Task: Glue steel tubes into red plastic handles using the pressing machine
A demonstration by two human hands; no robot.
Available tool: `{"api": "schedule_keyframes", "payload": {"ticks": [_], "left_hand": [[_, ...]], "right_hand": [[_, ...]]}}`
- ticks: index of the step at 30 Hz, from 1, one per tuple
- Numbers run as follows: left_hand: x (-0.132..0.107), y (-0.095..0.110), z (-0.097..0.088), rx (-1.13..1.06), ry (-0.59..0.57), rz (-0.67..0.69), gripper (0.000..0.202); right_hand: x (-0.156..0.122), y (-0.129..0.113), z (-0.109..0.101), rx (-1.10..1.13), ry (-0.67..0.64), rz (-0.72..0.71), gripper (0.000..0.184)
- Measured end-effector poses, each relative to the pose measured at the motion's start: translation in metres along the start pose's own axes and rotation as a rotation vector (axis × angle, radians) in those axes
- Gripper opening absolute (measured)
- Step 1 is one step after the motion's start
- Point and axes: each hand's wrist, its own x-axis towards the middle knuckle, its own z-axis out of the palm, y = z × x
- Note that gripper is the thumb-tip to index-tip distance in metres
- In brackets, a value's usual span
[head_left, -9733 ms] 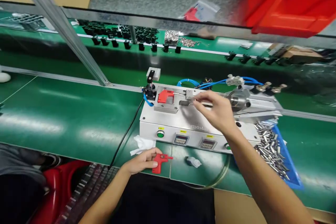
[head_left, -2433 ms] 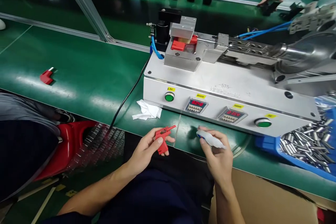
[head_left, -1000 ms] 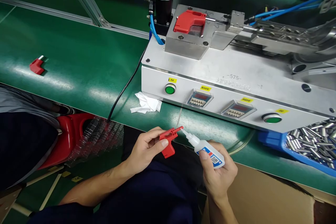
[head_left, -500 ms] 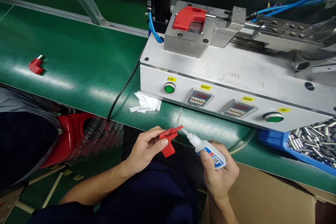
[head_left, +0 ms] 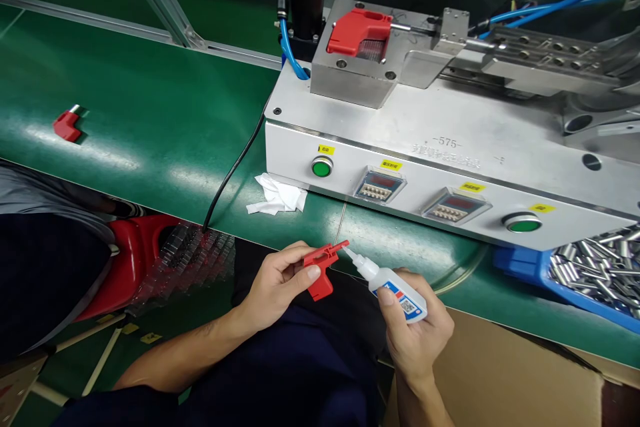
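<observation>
Between the thumb and fingers of my left hand (head_left: 277,287) is a red plastic pistol-shaped part (head_left: 320,273), its thin barrel pointing up and to the right. My right hand (head_left: 417,327) is closed around a white glue bottle (head_left: 397,290) with a blue and red label. The bottle lies tilted, and its narrow nozzle tip is right at the barrel, near its end; whether they touch I cannot tell. A similar red part (head_left: 360,32) sits in the metal fixture (head_left: 350,83) of the machine, in line with a metal rod.
A white machine (head_left: 400,133) with green buttons stands ahead. At right, a blue bin (head_left: 565,287) holds several metal tubes. A crumpled white tissue (head_left: 277,195), a black cable (head_left: 235,167) and another red part (head_left: 67,127) lie on the green bench. A person sits at left; a cardboard box (head_left: 510,373) stands below.
My right hand has shifted the glue bottle slightly left, so its nozzle sits a little further back along the barrel. My left hand and the red part have hardly moved.
</observation>
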Motion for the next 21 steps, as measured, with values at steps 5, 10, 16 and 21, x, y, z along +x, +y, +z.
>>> {"api": "schedule_keyframes", "payload": {"ticks": [5,10,16,21], "left_hand": [[-0.001,0.000,0.001,0.004,0.015,0.004,0.018],[0.002,-0.008,-0.004,0.020,0.033,-0.056,0.027],[0.003,-0.034,-0.025,0.155,0.127,-0.207,0.053],[0.026,-0.060,-0.063,0.289,0.179,-0.234,0.068]], "right_hand": [[-0.003,0.008,-0.001,0.125,0.010,0.073,0.016],[0.004,0.019,-0.004,0.571,-0.155,0.344,0.028],[0.006,0.028,-0.008,0.446,-0.148,0.232,0.021],[0.002,0.045,-0.013,0.012,-0.051,0.096,0.025]]}}
